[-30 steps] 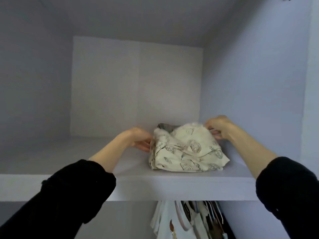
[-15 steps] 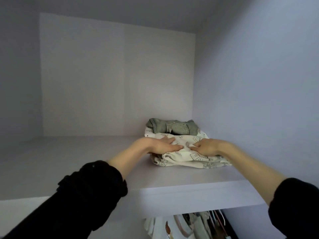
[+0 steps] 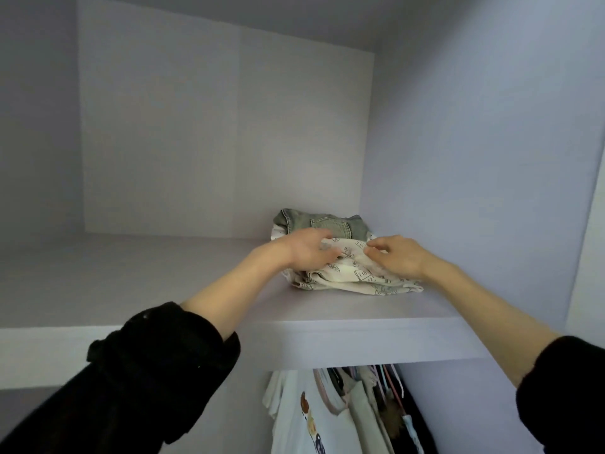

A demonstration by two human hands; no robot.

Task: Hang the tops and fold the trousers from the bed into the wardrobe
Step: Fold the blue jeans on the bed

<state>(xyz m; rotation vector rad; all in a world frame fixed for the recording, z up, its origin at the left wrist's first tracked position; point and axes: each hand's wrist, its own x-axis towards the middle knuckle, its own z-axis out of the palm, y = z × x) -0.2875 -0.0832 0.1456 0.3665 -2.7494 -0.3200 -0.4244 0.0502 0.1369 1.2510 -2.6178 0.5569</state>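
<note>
Up on the shelf, left hand and right hand rest open-fingered on folded trousers; a careless pull-back could drag folds loose.

Home bedroom wardrobe interior: pale lilac panel walls, a deep upper shelf holding folded trousers with jeans behind them, and tops hanging on hangers in the compartment under the shelf.
</note>
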